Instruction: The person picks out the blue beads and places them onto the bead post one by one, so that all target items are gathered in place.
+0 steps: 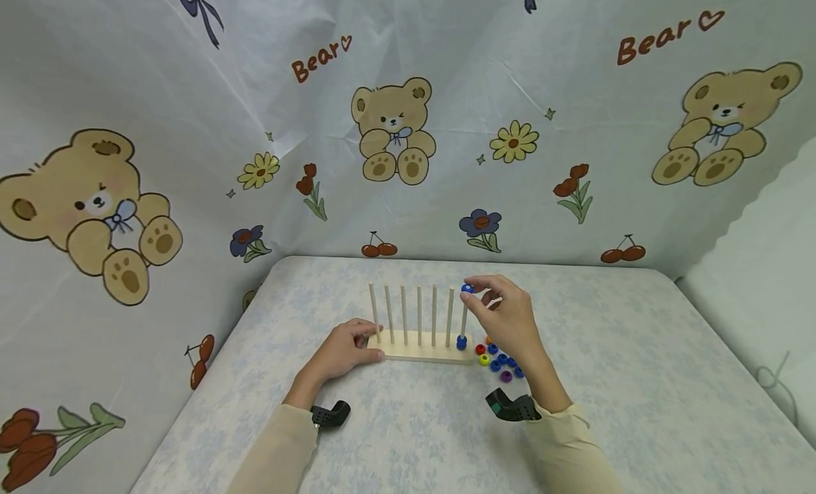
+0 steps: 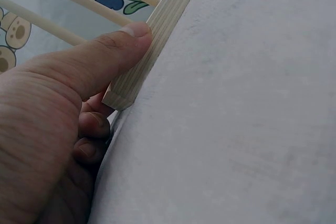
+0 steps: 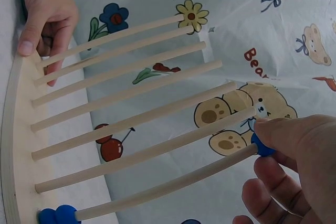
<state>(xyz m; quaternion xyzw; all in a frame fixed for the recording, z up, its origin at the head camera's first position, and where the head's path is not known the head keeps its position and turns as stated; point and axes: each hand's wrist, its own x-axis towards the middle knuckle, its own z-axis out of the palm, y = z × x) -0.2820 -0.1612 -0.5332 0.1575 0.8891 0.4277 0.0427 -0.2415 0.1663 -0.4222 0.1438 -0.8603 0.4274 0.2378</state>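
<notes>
A wooden peg board stands on the table with a row of several upright pegs. My left hand grips its left end, the thumb along the front edge and the other fingers behind. At the top of the rightmost peg, my right hand pinches a blue bead between thumb and fingers. The bead sits at the peg's tip; its hole is partly hidden by the fingers. Two blue beads rest at the foot of that same peg.
Right of the board lies a loose group of beads: several blue beads, a red bead, a yellow bead, a purple bead and a partly hidden orange one. A bear-printed curtain hangs behind the pale table.
</notes>
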